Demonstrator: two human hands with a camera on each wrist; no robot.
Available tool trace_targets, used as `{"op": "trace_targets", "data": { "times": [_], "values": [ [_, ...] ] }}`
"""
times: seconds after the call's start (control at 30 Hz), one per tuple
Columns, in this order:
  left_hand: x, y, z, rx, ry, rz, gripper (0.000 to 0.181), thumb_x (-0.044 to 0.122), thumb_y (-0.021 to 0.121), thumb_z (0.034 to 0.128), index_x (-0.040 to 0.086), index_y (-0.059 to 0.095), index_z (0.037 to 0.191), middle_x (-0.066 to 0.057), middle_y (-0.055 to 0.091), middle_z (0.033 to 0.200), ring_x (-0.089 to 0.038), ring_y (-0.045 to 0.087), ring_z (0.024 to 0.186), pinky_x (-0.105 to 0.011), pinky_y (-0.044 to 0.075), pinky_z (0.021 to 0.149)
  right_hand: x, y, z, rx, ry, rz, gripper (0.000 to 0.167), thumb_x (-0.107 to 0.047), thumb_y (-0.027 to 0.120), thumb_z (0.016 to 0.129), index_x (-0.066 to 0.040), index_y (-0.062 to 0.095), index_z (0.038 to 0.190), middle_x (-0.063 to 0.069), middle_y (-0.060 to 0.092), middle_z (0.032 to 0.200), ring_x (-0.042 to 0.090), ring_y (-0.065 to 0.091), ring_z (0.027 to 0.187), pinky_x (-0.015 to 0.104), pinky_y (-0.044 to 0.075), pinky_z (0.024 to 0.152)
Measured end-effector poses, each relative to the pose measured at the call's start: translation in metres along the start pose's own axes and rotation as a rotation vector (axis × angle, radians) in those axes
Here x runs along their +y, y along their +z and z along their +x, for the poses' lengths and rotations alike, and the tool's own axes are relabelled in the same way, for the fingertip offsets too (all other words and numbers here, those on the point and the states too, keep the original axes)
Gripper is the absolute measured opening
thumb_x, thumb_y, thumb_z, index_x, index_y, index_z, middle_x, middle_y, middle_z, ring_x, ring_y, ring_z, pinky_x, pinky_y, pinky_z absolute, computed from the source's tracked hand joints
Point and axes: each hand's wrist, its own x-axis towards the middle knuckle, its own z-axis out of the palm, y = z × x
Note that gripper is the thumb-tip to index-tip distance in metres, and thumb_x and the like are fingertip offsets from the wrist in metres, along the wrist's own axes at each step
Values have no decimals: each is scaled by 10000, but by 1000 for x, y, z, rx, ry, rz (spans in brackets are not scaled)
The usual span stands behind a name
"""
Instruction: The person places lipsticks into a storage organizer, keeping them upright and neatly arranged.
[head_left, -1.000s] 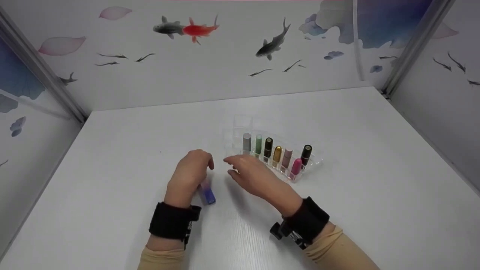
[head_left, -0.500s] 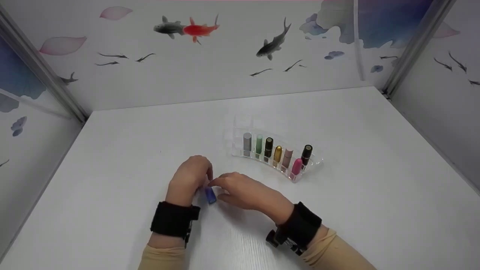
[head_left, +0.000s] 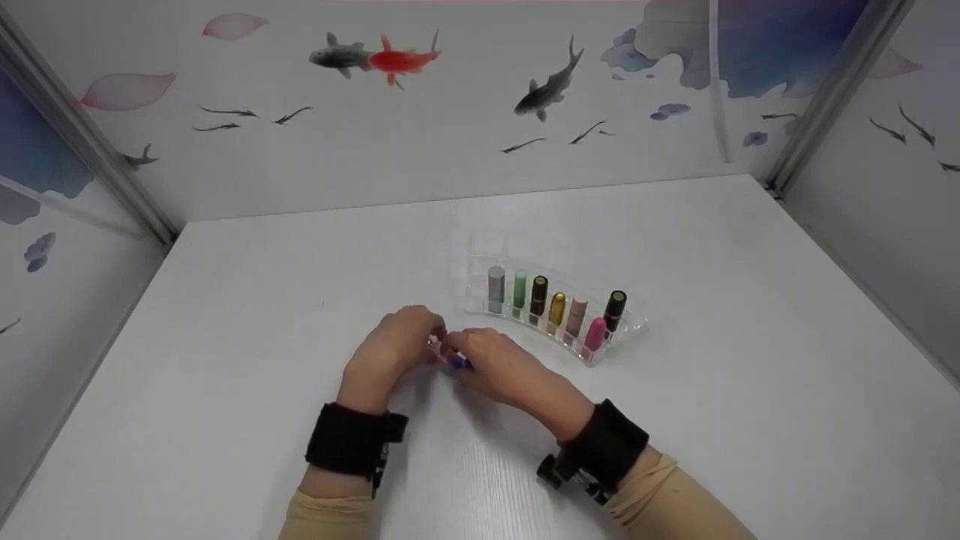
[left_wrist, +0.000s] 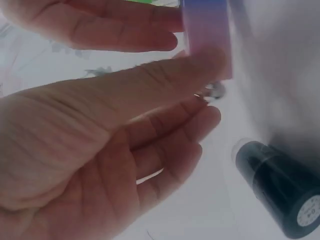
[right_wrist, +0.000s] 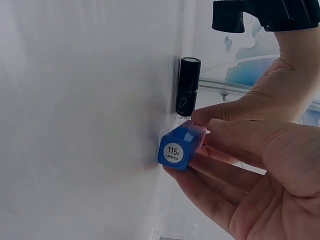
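A lipstick (head_left: 454, 364) with a pink-to-blue tube is held between both hands above the table. My left hand (head_left: 397, 346) pinches its pink end (left_wrist: 207, 30), the thumb lying across it in the left wrist view. My right hand (head_left: 504, 369) grips the blue end, whose round label faces the right wrist camera (right_wrist: 175, 147). Close to the left hand, a black lipstick (left_wrist: 280, 187) lies on the table; in the head view the hands hide it. Something small and shiny shows just past the pink end in the left wrist view.
A clear curved lipstick rack (head_left: 551, 340) stands behind and right of the hands on the white table (head_left: 262, 315). Several tubes stand upright in it, among them a silver one (head_left: 496, 289) and a pink one (head_left: 595, 334). Printed panels wall the table's back and sides.
My right hand has come left, away from the rack, and taken hold of the lipstick's blue end. The lipstick has shifted right and away from me, and my left hand has moved slightly right.
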Motion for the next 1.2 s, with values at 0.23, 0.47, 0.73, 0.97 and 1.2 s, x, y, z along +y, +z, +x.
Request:
{"op": "trace_targets", "data": {
  "times": [0.23, 0.47, 0.73, 0.97, 1.2],
  "values": [
    [3, -1, 2, 101, 114, -169, 150, 41, 795, 920, 13, 729, 1052, -94, 727, 967, -240, 655, 909, -416, 560, 858, 6, -9, 0, 150, 118, 16, 135, -25, 718, 972, -8, 601, 1037, 123, 698, 909, 254, 644, 800, 403, 555, 708],
    [7, -8, 3, 220, 128, -422, 219, 85, 750, 976, 34, 707, 1185, -98, 744, 1132, -234, 734, 1003, -399, 597, 907, 6, -27, 1, 240, 229, 126, 130, -140, 677, 1038, -52, 594, 1086, 102, 740, 997, 207, 728, 863, 363, 619, 758],
    [10, -7, 9, 428, 200, -530, 246, 113, 771, 957, 46, 724, 1190, -86, 741, 1131, -211, 749, 953, -368, 610, 860, 5, -37, 1, 350, 290, 100, 190, -183, 702, 1020, -78, 612, 1149, 102, 757, 1106, 248, 728, 995, 380, 615, 863],
    [13, 0, 13, 634, 244, -424, 275, 74, 789, 932, 34, 706, 1192, -86, 740, 1099, -214, 739, 965, -328, 618, 818, 5, -39, 1, 401, 249, 94, 296, -13, 715, 982, -40, 650, 1269, 117, 732, 1196, 255, 716, 1083, 379, 609, 894],
    [19, 3, 15, 739, 207, -410, 314, 54, 769, 944, 47, 700, 1251, -86, 730, 1165, -202, 730, 1013, -297, 612, 853, 4, -38, 0, 484, 138, 78, 396, 50, 679, 983, -18, 632, 1370, 142, 668, 1306, 270, 704, 1160, 357, 604, 913]
  ]
}}
